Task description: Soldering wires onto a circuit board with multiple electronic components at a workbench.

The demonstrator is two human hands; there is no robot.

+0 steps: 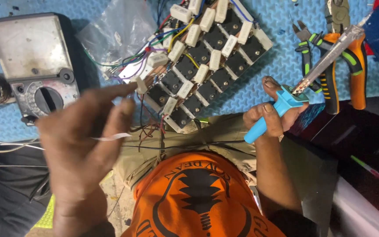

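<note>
We are mid-soldering, we judge; right hand [270, 115] clamped on the blue soldering iron [281, 109]; left hand [84, 131] pinching thin solder wire [110, 138]; next needs both steadied at the circuit board [207, 57].

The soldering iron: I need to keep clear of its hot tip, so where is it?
In the head view, the soldering iron sits right of centre in the right hand, tip toward the orange-handled pliers.

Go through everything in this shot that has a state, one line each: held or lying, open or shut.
Left hand: raised, fingers pinching a thin pale strip.
Right hand: closed around the blue handle.
Soldering iron: held, tip pointing away from the person.
Circuit board: lying flat on the blue mat, wires attached.
Pliers: lying on the mat, unheld.
Multimeter: lying on the mat, untouched.
Plastic bag: lying crumpled.
</note>
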